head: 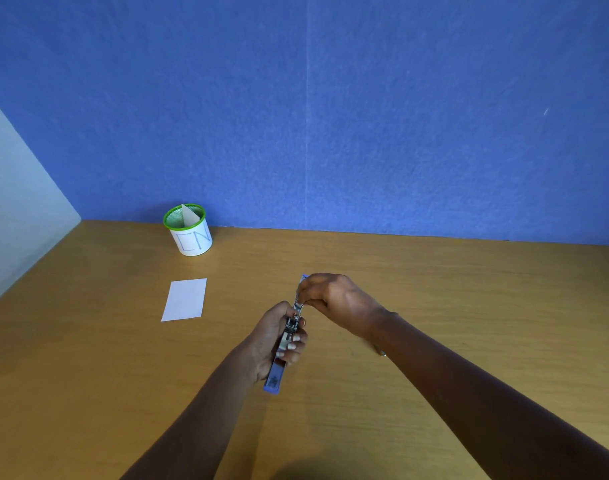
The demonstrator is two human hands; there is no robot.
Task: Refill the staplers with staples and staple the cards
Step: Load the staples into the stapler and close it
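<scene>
The left hand (pixel 273 341) wraps its fingers round the lower half of the stapler (pixel 276 374). The right hand (pixel 337 299) pinches the upper end at 12 o'clock. Swung open into one long line, the stapler is held above the wooden table (pixel 452 299), silver metal with blue tips. A white card (pixel 185 299) lies flat at 10 o'clock. Beyond it, a green-rimmed mesh cup (pixel 192 239) holds another card.

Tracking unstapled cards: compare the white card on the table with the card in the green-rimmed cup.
The white rectangular card lies flat on the wooden table, fully visible; the pale card in the green-rimmed mesh cup stands upright, only its pointed top showing. The flat card is nearer the person. Both are pale.
</scene>
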